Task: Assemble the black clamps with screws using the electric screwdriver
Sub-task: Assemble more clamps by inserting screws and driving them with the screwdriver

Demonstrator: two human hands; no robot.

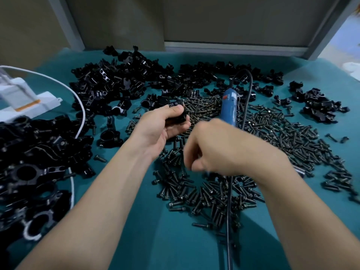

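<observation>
A: Where was the black clamp?
B: In your left hand, fingers curled round it, above the far edge of the screws heaped on the teal tabletop.
A: And your right hand?
B: Blurred, just right of it, fingers wrapped round the lower end of the blue electric screwdriver; loose clamps lay far and left.
</observation>
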